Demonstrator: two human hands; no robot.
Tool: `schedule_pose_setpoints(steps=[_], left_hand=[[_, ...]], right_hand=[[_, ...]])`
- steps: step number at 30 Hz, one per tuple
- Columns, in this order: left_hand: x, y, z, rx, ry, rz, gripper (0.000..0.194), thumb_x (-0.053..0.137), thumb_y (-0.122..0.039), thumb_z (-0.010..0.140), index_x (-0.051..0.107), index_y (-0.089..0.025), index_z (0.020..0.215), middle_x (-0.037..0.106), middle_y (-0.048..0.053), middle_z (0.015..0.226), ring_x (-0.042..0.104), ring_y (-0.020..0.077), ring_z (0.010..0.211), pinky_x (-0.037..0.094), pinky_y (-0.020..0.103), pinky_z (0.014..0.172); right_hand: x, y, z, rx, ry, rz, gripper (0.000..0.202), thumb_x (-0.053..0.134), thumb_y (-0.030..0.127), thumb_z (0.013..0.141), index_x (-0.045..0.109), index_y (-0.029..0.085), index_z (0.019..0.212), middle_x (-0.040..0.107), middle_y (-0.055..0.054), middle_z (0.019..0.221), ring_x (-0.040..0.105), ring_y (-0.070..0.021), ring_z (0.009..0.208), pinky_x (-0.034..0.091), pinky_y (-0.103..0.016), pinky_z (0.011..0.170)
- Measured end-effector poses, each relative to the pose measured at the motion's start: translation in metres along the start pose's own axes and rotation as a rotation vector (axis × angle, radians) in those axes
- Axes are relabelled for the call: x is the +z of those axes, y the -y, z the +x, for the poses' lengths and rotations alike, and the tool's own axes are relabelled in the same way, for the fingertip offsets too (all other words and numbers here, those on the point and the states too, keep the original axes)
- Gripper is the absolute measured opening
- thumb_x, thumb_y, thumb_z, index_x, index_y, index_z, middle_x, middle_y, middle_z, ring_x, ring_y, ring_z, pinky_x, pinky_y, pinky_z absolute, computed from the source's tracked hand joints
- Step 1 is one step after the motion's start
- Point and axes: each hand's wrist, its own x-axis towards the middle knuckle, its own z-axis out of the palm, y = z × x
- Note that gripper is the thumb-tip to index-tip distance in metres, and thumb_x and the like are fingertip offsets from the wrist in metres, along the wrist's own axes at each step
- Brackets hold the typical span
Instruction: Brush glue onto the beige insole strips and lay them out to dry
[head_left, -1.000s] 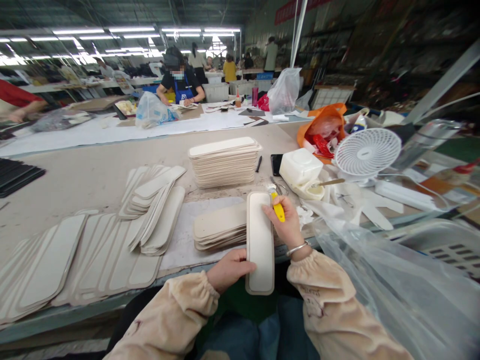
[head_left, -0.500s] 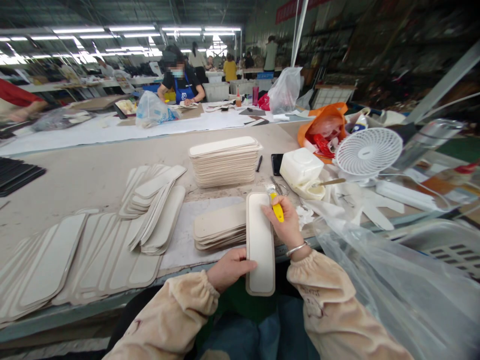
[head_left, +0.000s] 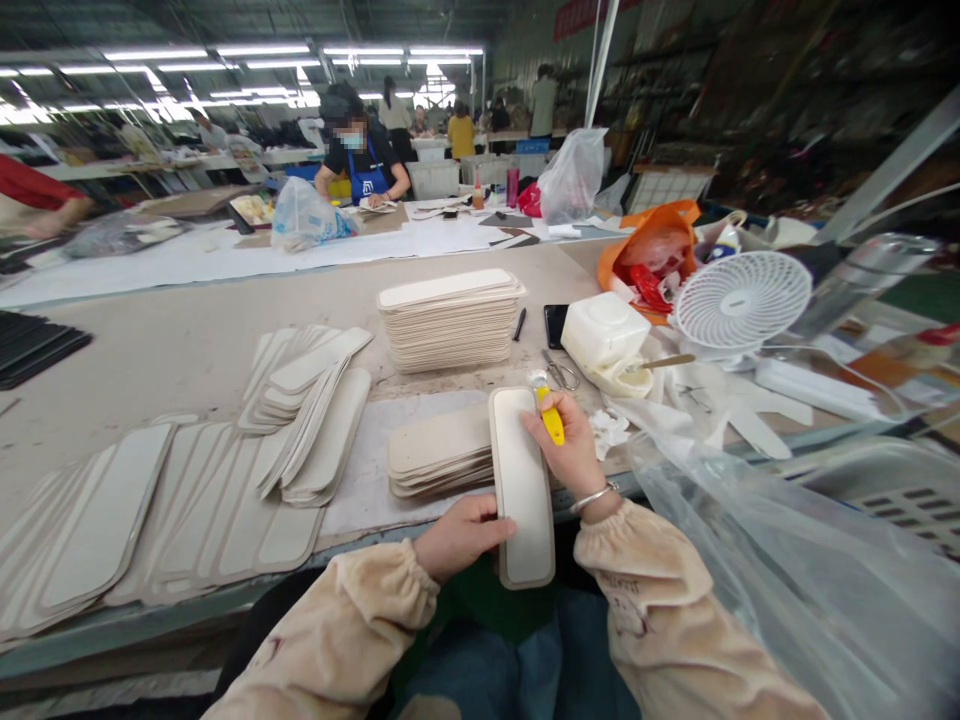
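A long rounded panel (head_left: 523,480), pale with a beige border, stands steeply tilted over the table's front edge. My left hand (head_left: 469,535) grips its left side, thumb across the face. In my right hand (head_left: 568,440) is a yellow-handled tool (head_left: 553,415) with a light metallic head; its exact kind is unclear. My right thumb also rests on the panel's upper right edge. Just left of the panel lies a low stack of beige panels (head_left: 439,450) on a grey sheet (head_left: 367,490). Behind it rises a taller, neat stack of panels (head_left: 450,325).
Fanned panels (head_left: 97,520) cover the table's left front, with more panels (head_left: 322,400) heaped beside them. Scissors (head_left: 560,372), a phone (head_left: 555,326), a white plastic container (head_left: 604,325) and a white fan (head_left: 742,300) stand to the right. Across the table a co-worker (head_left: 364,160) bends over pieces.
The panel has tilted slightly, its top shifting left and its lower end right. Both hands keep their holds, and my right hand with the yellow-handled tool has moved slightly left.
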Motion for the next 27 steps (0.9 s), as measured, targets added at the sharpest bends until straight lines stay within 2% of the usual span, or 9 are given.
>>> schedule_pose_setpoints(steps=[6, 16, 27], left_hand=[[0.001, -0.003, -0.001, -0.027, 0.001, 0.1, 0.042, 0.07, -0.051, 0.071, 0.066, -0.011, 0.084, 0.062, 0.004, 0.071, 0.057, 0.0155, 0.066, 0.045, 0.027, 0.062], [0.003, -0.008, -0.001, -0.13, -0.032, 0.064, 0.032, 0.075, -0.039, 0.068, 0.067, -0.013, 0.085, 0.066, 0.004, 0.076, 0.061, 0.0161, 0.076, 0.045, 0.027, 0.069], [0.001, -0.004, 0.0, -0.131, -0.036, 0.092, 0.033, 0.074, -0.036, 0.071, 0.068, -0.012, 0.093, 0.067, 0.004, 0.078, 0.061, 0.0146, 0.074, 0.045, 0.026, 0.068]], right_hand=[[0.004, 0.004, 0.0, 0.009, 0.012, 0.052, 0.03, 0.07, 0.04, 0.075, 0.047, 0.023, 0.083, 0.041, 0.007, 0.064, 0.036, -0.0099, 0.054, 0.035, -0.025, 0.053], [0.009, 0.006, 0.001, 0.053, 0.018, 0.11, 0.034, 0.071, 0.043, 0.071, 0.046, 0.023, 0.083, 0.044, 0.006, 0.067, 0.042, -0.0096, 0.057, 0.04, -0.024, 0.055], [0.008, -0.003, -0.001, 0.058, 0.04, 0.125, 0.032, 0.072, 0.039, 0.072, 0.049, 0.023, 0.086, 0.049, 0.005, 0.071, 0.046, -0.0112, 0.061, 0.042, -0.025, 0.058]])
